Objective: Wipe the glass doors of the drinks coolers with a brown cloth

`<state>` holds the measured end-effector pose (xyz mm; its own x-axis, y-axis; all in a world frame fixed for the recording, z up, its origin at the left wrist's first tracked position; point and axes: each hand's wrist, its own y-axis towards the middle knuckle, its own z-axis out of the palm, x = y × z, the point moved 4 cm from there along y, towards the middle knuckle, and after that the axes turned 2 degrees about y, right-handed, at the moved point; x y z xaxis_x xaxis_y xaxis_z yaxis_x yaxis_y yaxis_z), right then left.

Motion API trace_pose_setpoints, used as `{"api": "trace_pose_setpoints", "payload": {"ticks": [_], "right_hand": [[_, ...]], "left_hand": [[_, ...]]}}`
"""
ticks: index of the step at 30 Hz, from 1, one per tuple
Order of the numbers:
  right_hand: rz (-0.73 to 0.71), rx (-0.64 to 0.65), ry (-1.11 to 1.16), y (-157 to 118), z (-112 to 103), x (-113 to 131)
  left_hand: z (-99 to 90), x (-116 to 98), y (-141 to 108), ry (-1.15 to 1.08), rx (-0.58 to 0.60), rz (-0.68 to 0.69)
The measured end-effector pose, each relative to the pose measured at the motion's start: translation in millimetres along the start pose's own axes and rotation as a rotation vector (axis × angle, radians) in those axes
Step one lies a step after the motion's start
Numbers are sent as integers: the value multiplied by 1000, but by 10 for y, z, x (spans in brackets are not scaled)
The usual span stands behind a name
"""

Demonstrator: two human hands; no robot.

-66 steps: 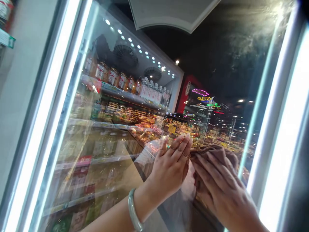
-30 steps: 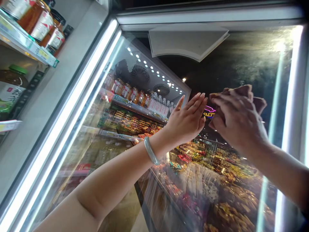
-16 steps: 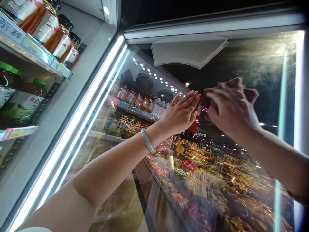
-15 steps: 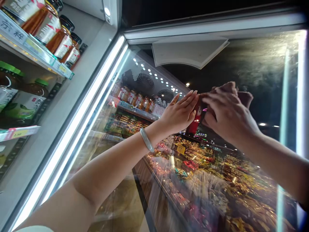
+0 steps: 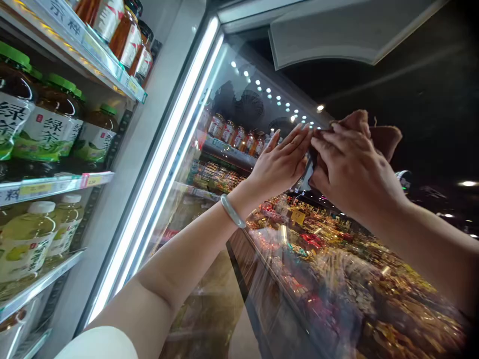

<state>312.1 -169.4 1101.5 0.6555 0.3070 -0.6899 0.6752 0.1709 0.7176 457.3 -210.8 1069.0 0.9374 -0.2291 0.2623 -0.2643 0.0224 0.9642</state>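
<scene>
My left hand (image 5: 281, 158) lies flat against a large glass panel (image 5: 419, 94), its fingers stretched out and nothing in it. A pale bangle (image 5: 232, 211) circles that wrist. Beside it, almost at its fingertips, my right hand (image 5: 354, 167) presses a folded brown cloth (image 5: 386, 139) onto the glass. Part of the cloth is hidden under the palm and fingers; its corners stick out above and beyond the knuckles. Reflected shelves and brightly wrapped goods show in the glass.
At left, a lit cooler holds bottles with green caps (image 5: 56, 117), dark-capped bottles (image 5: 129, 40) and white-capped bottles (image 5: 32, 227) on shelves with price strips (image 5: 56, 185). A bright light strip (image 5: 160, 164) runs along the frame between shelves and glass.
The view has swung left and down, so more shelves show and the light strip sits farther right. Both hands stay close together; the right hand, still on the cloth, is less blurred.
</scene>
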Motion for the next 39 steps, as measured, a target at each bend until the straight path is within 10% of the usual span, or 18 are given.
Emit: {"api": "trace_pose_setpoints", "payload": {"ticks": [22, 27, 32, 39], "right_hand": [[175, 110, 83, 216, 359, 799], [-20, 94, 179, -149, 377, 1122], [146, 23, 197, -205, 402, 1136], [28, 37, 209, -448, 658, 1822]], "left_hand": [[-130, 573, -1018, -161, 4, -29], [-131, 663, -1272, -167, 31, -64], [-114, 653, -1551, -147, 28, -91], [-142, 675, -1932, -119, 58, -83]]}}
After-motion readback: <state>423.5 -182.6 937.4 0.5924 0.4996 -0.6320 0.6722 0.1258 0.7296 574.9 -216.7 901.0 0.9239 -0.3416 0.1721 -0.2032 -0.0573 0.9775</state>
